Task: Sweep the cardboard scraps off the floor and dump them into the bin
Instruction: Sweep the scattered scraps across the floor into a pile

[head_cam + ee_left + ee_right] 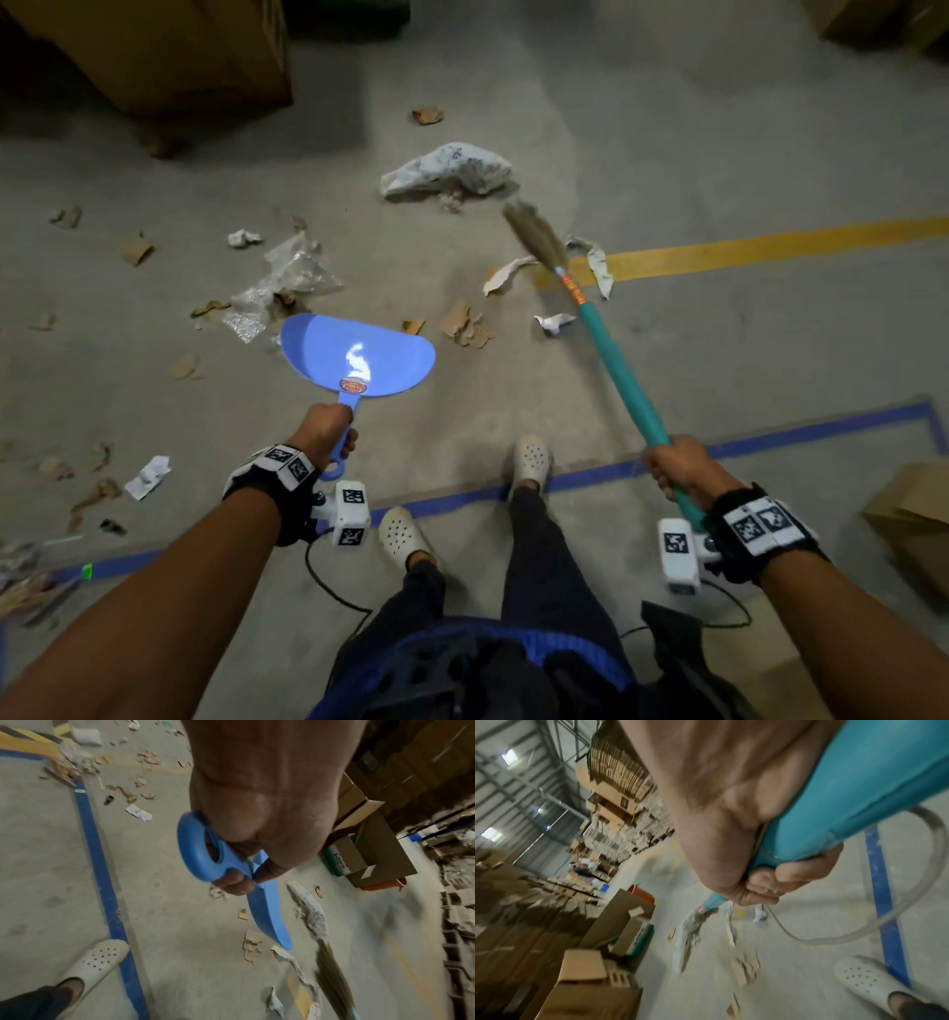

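My left hand [328,431] grips the handle of a blue dustpan [359,354], held above the floor with nothing in its scoop; the left wrist view shows my fingers [239,884] curled round the handle [205,860]. My right hand [678,465] grips a teal-handled broom [613,360], whose straw head [536,234] reaches out beside a crumpled white bag [447,169]. Brown cardboard scraps [467,324] lie just right of the dustpan, and more scraps [136,249] are strewn to the left. No bin is clearly seen in the head view.
Crumpled plastic film [287,282] and white paper bits [552,324] litter the concrete. Blue tape [770,442] and a yellow line [770,249] mark the floor. Large cardboard boxes [169,56] stand at the back left, another box [919,524] at my right. My feet [531,460] are on the tape.
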{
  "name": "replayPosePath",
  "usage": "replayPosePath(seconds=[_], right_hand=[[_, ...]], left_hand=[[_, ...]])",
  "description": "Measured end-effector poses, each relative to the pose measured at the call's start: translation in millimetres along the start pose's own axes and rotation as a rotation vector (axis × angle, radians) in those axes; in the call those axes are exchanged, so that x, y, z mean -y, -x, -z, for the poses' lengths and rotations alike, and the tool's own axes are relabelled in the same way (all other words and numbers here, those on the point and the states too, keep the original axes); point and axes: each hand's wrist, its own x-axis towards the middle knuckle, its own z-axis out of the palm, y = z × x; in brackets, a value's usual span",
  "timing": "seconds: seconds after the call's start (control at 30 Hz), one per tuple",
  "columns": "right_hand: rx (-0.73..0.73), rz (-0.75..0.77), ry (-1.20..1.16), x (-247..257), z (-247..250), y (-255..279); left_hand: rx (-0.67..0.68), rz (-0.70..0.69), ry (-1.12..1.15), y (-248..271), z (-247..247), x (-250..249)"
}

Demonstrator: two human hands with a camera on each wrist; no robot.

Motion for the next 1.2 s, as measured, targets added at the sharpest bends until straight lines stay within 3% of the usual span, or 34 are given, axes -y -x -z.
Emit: replayPosePath(seconds=[0.1, 0.23, 0.33, 0.43, 0.63, 0.83, 1.0, 1.2], right_hand=[[-0.040, -0.072, -0.044, 11.6, 72.5, -53.9], [0.015, -0.125, 0.074, 41.7, 149.9, -145.0], [0.113, -0.126, 0.179, 68.7, 170.7, -196.4], [0.243, -0.134, 0.337, 96.1, 153.4, -217.5], [0.539, 0.001, 0.545, 107.8, 58.9, -196.6], [0.579, 0.188, 0.526, 124.0, 28.5, -149.8], [0.501, 0.211, 0.428, 114.2, 53.5, -137.2], [0.232, -0.005, 0.041, 63.7, 82.3, -129.8]], left_hand=[[0.015, -0.015, -0.012, -9.0, -43.4, -38.6], [0.001, -0.010, -0.036, -16.4, -93.9, -80.1], [-0.019, 0.012, -0.053, -25.9, -123.8, -101.6], [-0.040, 0.038, -0.067, -33.4, -140.2, -113.3], [-0.127, 0.114, -0.040, -32.5, -137.1, -105.1], [-0.209, 0.185, 0.022, -24.6, -108.8, -72.8], [-0.231, 0.178, 0.077, -21.2, -95.4, -55.2], [-0.154, 0.145, 0.115, -22.2, -91.2, -37.6]])
